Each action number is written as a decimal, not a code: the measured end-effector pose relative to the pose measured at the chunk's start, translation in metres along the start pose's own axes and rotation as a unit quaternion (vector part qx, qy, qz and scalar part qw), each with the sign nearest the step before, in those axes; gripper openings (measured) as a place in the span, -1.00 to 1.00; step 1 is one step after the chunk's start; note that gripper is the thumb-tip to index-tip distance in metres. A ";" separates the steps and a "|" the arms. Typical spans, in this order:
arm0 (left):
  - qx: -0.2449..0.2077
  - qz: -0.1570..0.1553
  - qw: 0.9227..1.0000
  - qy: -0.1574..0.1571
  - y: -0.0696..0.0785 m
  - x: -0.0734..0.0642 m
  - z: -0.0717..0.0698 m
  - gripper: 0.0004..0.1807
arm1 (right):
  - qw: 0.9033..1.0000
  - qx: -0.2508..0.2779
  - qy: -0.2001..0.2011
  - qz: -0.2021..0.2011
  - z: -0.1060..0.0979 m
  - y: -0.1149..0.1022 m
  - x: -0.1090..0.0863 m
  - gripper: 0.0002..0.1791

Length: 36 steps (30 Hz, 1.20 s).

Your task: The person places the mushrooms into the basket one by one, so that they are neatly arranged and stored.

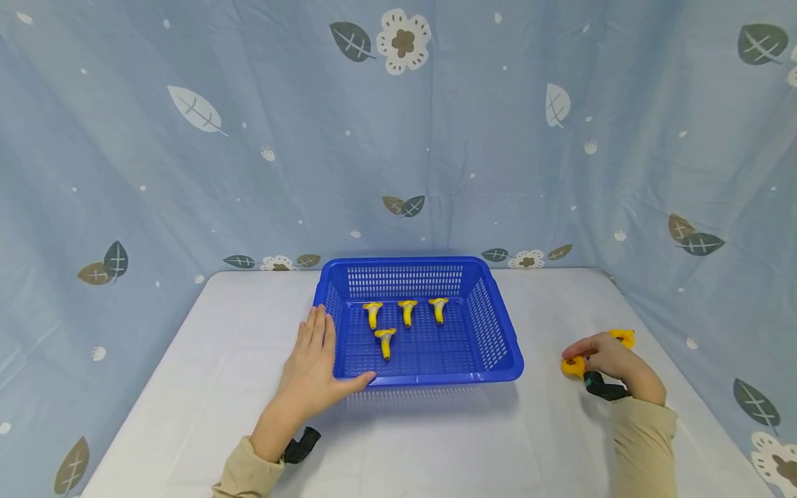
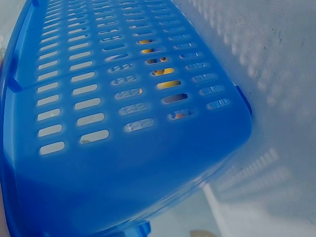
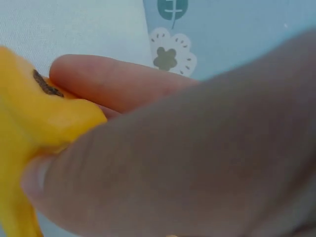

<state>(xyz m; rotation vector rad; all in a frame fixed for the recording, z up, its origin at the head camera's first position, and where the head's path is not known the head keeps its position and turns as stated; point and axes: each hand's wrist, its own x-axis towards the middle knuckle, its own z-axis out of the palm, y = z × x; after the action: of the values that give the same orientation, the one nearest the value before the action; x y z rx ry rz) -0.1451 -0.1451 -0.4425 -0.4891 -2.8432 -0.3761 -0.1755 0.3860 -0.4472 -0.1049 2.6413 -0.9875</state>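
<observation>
My right hand [image 1: 613, 357] pinches a yellow trumpet-shaped mushroom [image 1: 573, 367] above the table's right side. In the right wrist view, the thumb presses one side of this mushroom [image 3: 54, 116], and a finger touches its cap near a brown mark. A second yellow mushroom [image 1: 623, 337] shows just behind that hand, partly hidden. My left hand [image 1: 311, 370] rests on the blue plastic basket [image 1: 429, 380], straight fingers along its left rim and thumb at the front rim. Inside the basket lie several yellow mushrooms [image 1: 386, 344], three in a back row and one in front.
A white cloth-covered table [image 1: 436, 443] lies under everything. A blue curtain [image 1: 467, 173] with leaf and flower prints hangs behind and along both sides. The basket's slotted side wall [image 2: 118, 168] fills much of the left wrist view.
</observation>
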 end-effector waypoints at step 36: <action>-0.005 -0.005 1.000 -0.002 0.001 -0.001 0.001 0.42 | 0.999 0.033 0.006 -0.022 0.011 -0.013 0.009 -0.69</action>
<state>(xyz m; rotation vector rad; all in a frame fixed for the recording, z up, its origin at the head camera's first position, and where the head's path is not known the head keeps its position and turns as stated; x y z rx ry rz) -0.1437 -0.1438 -0.4431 -0.4773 -2.8501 -0.3911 -0.1814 0.3676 -0.4490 -0.1421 2.6239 -1.0927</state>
